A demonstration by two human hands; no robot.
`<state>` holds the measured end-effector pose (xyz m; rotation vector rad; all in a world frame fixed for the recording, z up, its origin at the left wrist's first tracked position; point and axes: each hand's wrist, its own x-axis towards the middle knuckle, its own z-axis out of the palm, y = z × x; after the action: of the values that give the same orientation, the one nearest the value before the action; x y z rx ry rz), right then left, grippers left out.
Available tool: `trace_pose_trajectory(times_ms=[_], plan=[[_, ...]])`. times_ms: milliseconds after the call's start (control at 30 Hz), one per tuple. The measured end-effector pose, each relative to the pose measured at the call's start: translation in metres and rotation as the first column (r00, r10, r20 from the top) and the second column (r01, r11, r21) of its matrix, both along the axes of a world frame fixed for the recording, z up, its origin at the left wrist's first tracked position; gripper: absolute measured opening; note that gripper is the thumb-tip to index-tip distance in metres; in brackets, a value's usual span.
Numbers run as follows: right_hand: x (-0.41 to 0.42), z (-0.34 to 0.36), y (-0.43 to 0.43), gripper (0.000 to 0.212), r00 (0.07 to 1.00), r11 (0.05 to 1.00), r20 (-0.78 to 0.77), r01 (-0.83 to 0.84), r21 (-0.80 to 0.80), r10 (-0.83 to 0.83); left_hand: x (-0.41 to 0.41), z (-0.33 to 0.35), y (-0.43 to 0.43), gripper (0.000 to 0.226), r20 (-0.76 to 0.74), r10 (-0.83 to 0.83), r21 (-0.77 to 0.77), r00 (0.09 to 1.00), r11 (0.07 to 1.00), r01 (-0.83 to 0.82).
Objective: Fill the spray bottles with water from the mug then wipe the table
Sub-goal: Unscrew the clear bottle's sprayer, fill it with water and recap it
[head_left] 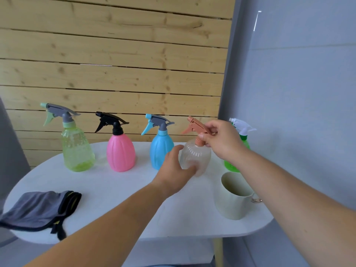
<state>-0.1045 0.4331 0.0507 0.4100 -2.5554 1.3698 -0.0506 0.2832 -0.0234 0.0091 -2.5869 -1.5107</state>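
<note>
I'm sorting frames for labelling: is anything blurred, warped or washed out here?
Head view: wide-angle distortion bows the wall planks and the table edge; the grey cloth near the corner looks smeared; lighting soft, shadows faint, no harsh glare; the clear bottle in the left hand and right hand is readable.

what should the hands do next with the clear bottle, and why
Probably unscrew the orange sprayer. The left hand grips the clear bottle by its body and the right hand pinches the sprayer at its collar. The sprayer is still on, so water from the mug cannot go in yet.
</note>
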Motion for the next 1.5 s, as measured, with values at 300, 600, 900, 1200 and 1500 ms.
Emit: trace_pose_trajectory(times_ms=[300,600,900,1200,1500], plan=[[0.126,0.032,-0.002,0.009,0.986,0.966,0.106,-0.1,-0.238,0.128,0.113,0.02,-0.004,0.107,-0.13,0.053,-0.015,0.99,0.998,-0.055],[0.206,0.021,-0.006,0.027,0.98,0.993,0.167,-0.103,-0.059,0.111,0.214,0.029,-0.012,0.098,-0.066,0.007,-0.032,0.998,0.999,-0.009],[0.24,0.002,0.0,0.019,0.893,0.894,0.272,-0.244,-0.376,0.359,0.262,0.033,-0.037,0.079,0.259,-0.371,0.45,0.892,0.863,0.228],[0.239,-0.009,0.01,0.013,0.834,0.779,0.286,-0.243,-0.578,0.473,0.261,0.021,-0.038,0.086,0.243,-0.465,0.594,0.851,0.765,0.248],[0.228,-0.014,0.017,0.018,0.815,0.765,0.279,-0.277,-0.581,0.507,0.255,0.014,-0.032,0.082,0.245,-0.454,0.66,0.856,0.725,0.196]])
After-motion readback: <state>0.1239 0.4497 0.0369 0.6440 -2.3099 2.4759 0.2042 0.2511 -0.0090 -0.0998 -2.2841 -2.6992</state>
